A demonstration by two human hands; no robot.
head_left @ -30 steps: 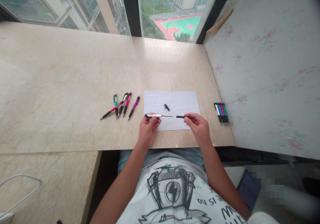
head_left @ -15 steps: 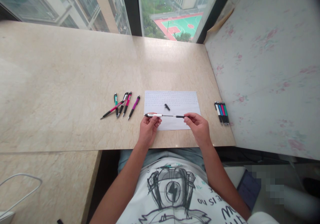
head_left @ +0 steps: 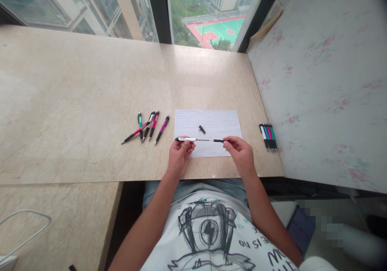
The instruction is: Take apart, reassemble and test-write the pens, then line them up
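Note:
Over the paper, my left hand (head_left: 180, 154) is closed on the white pen barrel (head_left: 190, 139), which lies level with its black clip end to the left. A thin dark refill (head_left: 204, 140) sticks out of the barrel's right end. My right hand (head_left: 240, 152) pinches the black pen grip (head_left: 218, 141), whose left end is around or at the refill's tip; I cannot tell which. Just beyond, a small black piece (head_left: 202, 129) like a pen cap or clip lies on the written sheet of paper (head_left: 208, 118).
Left of the paper lie several loose pens, among them a purple pen (head_left: 162, 129) and a pink pen (head_left: 135, 133) crossing others. At the right, several pens (head_left: 268, 137) lie side by side near the floral wall (head_left: 326, 85). A window stands behind the stone tabletop (head_left: 90, 81).
My right hand has shifted very slightly to the right with the black grip. My left hand and the white barrel look unmoved.

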